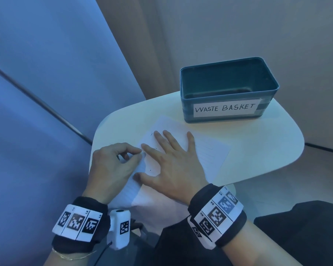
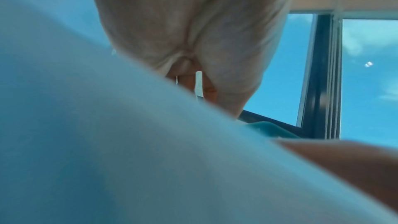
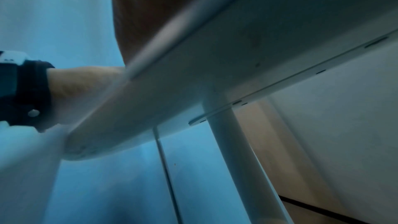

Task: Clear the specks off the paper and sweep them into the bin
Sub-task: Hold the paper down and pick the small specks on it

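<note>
A white lined paper (image 1: 209, 156) lies on a small white table (image 1: 257, 146). A few tiny dark specks (image 1: 150, 170) dot it near my hands. My right hand (image 1: 158, 156) rests flat on the sheet, fingers spread. My left hand (image 1: 136, 155) has curled fingers and pinches the paper's left edge, beside the right index finger. In the left wrist view a thin white strip of paper (image 2: 198, 83) shows between the left hand's fingers (image 2: 187, 81). The teal bin (image 1: 188, 104), labelled WASTE BASKET, stands at the table's far side, beyond the paper.
The paper's near end hangs over the table's front edge toward my lap. The right wrist view shows only the table's underside (image 3: 258, 48) and its leg (image 3: 232, 142). A blue wall and window lie to the left.
</note>
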